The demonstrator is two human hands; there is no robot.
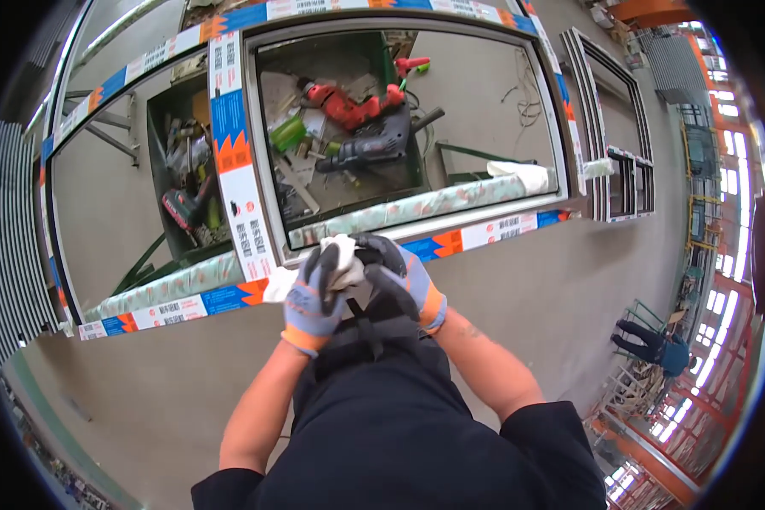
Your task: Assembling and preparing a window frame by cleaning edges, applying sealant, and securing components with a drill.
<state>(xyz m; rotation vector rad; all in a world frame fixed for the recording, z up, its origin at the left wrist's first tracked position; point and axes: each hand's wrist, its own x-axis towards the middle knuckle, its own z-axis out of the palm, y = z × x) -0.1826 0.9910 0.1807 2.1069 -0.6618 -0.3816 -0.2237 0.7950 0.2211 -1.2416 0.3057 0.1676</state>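
Observation:
Both my hands, in grey gloves with black palms and orange cuffs, meet in front of my waist at the near edge of a window frame. A crumpled white cloth (345,262) is bunched between them. My left hand (314,297) is closed round the cloth, and a loose end hangs out beside it. Curled fingers of my right hand (399,276) press against the cloth's other side; the glove hides part of the grip. Just beyond lies the window frame (245,191), its bars covered in white, blue and orange protective tape.
Below the frame's openings, green bins (340,55) hold a red power drill (340,104), a dark grey power tool (370,146) and loose tools. Padded bars (433,201) support the frame. More frames (608,127) stand right; a person (654,347) is farther off.

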